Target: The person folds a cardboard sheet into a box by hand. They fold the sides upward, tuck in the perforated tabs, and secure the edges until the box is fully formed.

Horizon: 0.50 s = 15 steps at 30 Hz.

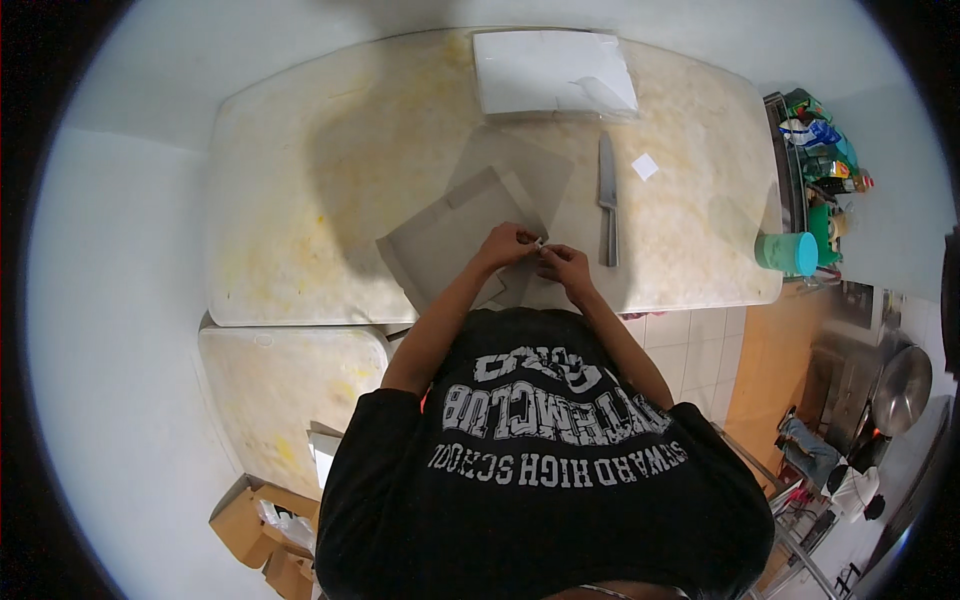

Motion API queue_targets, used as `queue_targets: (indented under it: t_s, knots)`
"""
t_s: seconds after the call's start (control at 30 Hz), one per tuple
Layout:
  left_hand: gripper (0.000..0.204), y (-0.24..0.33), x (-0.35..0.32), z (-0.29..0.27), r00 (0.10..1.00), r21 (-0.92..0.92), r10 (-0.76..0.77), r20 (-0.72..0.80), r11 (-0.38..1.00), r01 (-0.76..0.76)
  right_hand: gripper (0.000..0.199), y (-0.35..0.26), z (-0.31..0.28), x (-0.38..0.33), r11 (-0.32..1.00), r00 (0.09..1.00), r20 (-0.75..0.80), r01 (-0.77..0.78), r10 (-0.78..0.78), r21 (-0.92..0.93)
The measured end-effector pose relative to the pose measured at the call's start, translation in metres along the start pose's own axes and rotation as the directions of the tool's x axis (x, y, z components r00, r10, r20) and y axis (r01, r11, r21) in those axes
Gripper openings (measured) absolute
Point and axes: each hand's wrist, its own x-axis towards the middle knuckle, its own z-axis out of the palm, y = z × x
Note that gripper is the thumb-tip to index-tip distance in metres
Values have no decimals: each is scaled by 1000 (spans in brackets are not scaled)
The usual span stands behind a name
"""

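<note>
In front of my body a shallow grey cardboard tray (pixel 440 240) lies turned at an angle, its low walls folded up. At its right corner, my left hand (pixel 508 245) and my right hand (pixel 566 270) meet with their fingers pinched together. A tiny whitish piece (pixel 538 243) shows between the fingertips; its kind is too small to tell. My left hand is over the tray's right side, and my right hand sits just beyond the corner. To the right of the hands lies a large kitchen knife (pixel 608 195), blade pointing away.
A flat stack of white sheets (pixel 550 75) lies at the table's far edge. A small white square (pixel 645 166) is right of the knife. A container with a turquoise lid (pixel 790 253) stands at the right edge, by a rack of bottles. Cardboard boxes (pixel 255 530) are at lower left.
</note>
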Motion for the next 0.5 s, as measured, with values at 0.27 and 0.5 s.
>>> queue_targets:
  t_s: [0.27,0.5]
  knots:
    - [44,-8,10,4,1000,-51,6,5,999,-6,30,-1,-2,-2,1000,1000,26,3,-4,21]
    - [41,2,4,10,995,-35,-17,-95,999,14,33,-3,-1,2,999,1000,16,26,-25,-27]
